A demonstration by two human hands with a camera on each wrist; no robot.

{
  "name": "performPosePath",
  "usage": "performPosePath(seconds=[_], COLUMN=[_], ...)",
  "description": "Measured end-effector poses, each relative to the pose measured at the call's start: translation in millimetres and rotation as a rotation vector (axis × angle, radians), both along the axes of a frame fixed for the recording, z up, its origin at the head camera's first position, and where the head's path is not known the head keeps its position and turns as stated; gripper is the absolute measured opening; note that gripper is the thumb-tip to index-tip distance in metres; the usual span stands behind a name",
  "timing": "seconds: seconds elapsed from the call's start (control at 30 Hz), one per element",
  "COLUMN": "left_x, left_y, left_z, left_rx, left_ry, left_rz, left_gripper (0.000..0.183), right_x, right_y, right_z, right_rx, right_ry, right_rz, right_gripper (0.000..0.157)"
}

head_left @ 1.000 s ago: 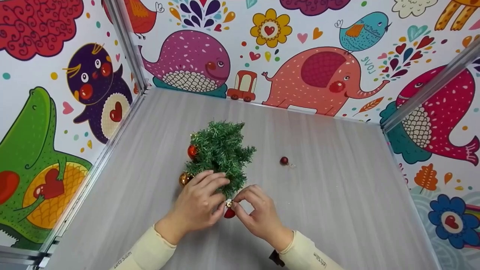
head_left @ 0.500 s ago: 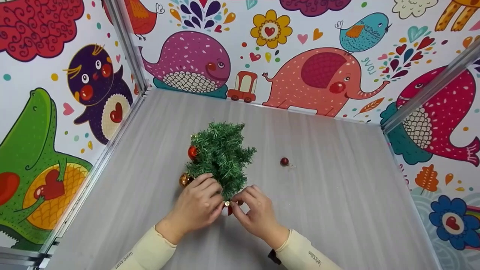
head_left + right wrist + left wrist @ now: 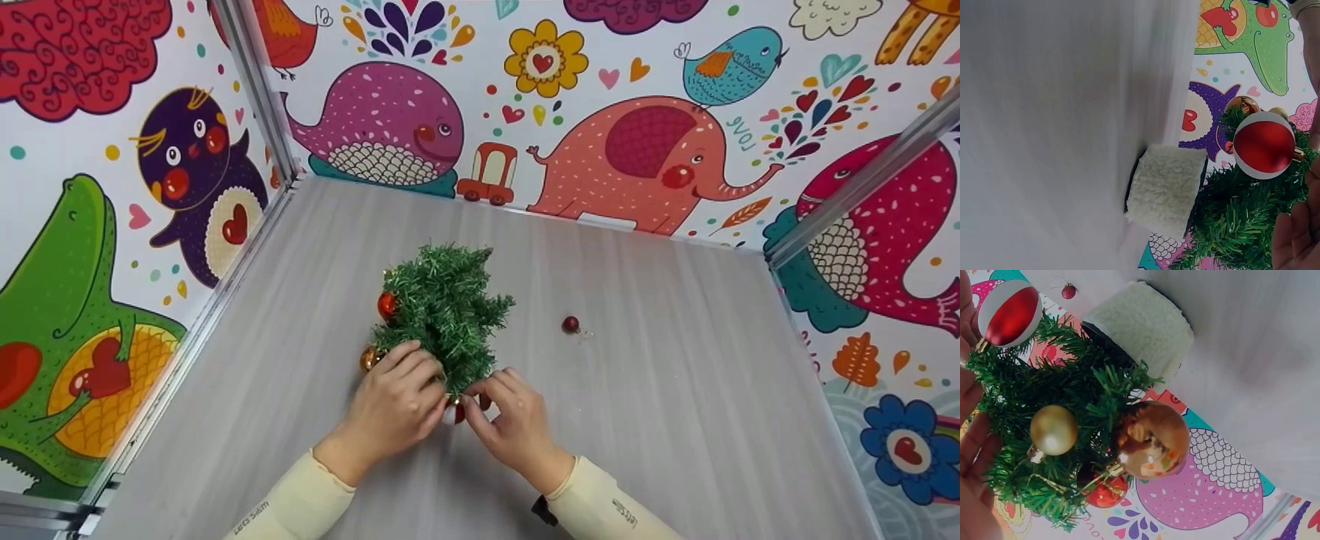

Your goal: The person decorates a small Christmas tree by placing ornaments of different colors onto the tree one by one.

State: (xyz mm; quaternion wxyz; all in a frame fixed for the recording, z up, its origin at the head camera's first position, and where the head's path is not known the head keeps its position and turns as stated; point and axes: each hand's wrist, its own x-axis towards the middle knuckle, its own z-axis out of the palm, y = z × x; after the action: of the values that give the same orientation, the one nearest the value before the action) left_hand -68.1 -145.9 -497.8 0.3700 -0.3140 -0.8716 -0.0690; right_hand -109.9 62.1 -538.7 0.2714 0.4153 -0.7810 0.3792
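A small green Christmas tree point(image 3: 450, 300) stands between my hands, its base wrapped in white fleece point(image 3: 1168, 188). A red-and-white Christmas ball point(image 3: 1264, 145) hangs at its near side, its gold cap against the branches. My right hand point(image 3: 517, 427) pinches at this ball's cap with thumb and forefinger; the fingertips partly hide the loop. My left hand point(image 3: 397, 397) holds a near branch tip beside the cap, its other fingers lying along the greenery. Other ornaments on the tree are a shiny copper ball point(image 3: 1153, 440), a matte gold ball point(image 3: 1054, 430) and a red ball point(image 3: 1107, 490).
A small dark red ball point(image 3: 571, 324) with a clear loop lies on the grey table point(image 3: 675, 390), right of the tree. Printed cartoon panels point(image 3: 600, 157) close off the back and sides, with metal posts point(image 3: 255, 90) at the corners.
The red-and-white ball has shifted slightly up toward the tree and turned, so its white part now shows. Both hands have moved a little with it. The loose dark red ball stays on the table.
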Motion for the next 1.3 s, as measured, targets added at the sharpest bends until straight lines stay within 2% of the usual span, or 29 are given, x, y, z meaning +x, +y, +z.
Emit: performPosePath(seconds=[0.33, 0.63, 0.83, 1.13, 1.3], left_x=[-2.0, -3.7, -5.1, -6.5, -6.1], left_y=[2.8, 4.7, 5.2, 5.0, 5.1], left_z=[-1.2, -0.7, -1.0, -3.1, -3.8], left_rx=[0.07, 0.1, 0.08, 0.017, -0.004], left_ry=[-0.028, -0.045, -0.031, -0.01, -0.017], left_rz=[0.03, 0.032, 0.056, 0.047, 0.051], left_gripper=[0.013, 0.014, 0.013, 0.011, 0.011], right_x=[-0.3, -1.7, -2.1, -2.6, -2.1], right_y=[-1.3, -1.9, -2.0, -1.4, 0.2], right_z=[-2.1, -3.1, -3.8, -4.2, -4.9], right_rx=[0.006, -0.024, -0.012, -0.002, 0.05], right_ry=[-0.008, -0.024, -0.051, -0.029, -0.042], right_rz=[-0.037, -0.028, -0.061, -0.068, -0.083], right_gripper=[0.009, 0.008, 0.008, 0.011, 0.011])
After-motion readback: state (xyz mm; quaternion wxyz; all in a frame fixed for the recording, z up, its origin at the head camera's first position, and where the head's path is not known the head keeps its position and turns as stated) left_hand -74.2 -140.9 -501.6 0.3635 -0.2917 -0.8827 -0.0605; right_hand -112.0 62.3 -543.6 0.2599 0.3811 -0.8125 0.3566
